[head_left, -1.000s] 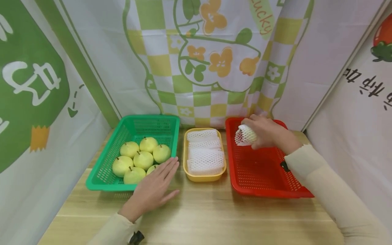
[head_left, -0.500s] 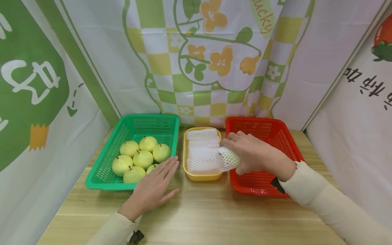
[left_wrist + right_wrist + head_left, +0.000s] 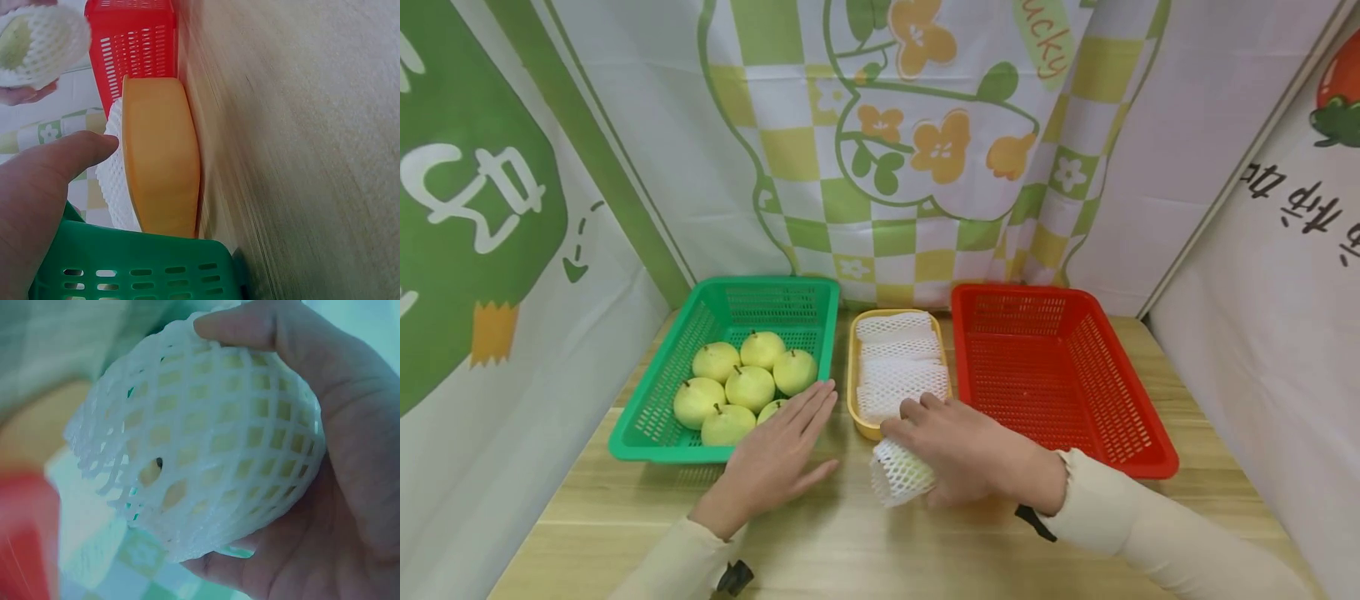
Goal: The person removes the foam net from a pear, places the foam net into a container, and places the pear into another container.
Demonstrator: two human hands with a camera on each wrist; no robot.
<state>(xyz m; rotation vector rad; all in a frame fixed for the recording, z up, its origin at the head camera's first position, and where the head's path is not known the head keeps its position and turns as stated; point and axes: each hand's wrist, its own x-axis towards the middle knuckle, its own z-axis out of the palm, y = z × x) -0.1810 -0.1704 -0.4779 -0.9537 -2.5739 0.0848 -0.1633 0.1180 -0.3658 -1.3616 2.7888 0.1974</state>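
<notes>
My right hand (image 3: 958, 450) grips a pear in a white foam net (image 3: 212, 431) above the table, just in front of the yellow tray (image 3: 868, 431). The right wrist view shows thumb and fingers curled round the netted pear, its pale yellow skin visible through the mesh. One end of the net hangs loose past the fruit. My left hand (image 3: 775, 458) lies with straight fingers at the near right corner of the green basket (image 3: 662, 455). Several bare pears (image 3: 750, 388) sit in that basket, one partly hidden by the hand. Folded foam nets (image 3: 901, 367) fill the yellow tray.
At the right stands a red basket (image 3: 1037, 367) with nothing seen in it. All three containers stand in a row on the wooden table (image 3: 842, 550). A printed cloth (image 3: 910, 242) hangs behind them, with fabric walls at both sides.
My right hand has carried the netted pear out of the red basket, leftward and toward me, to the front of the yellow tray. My left hand has stayed in place.
</notes>
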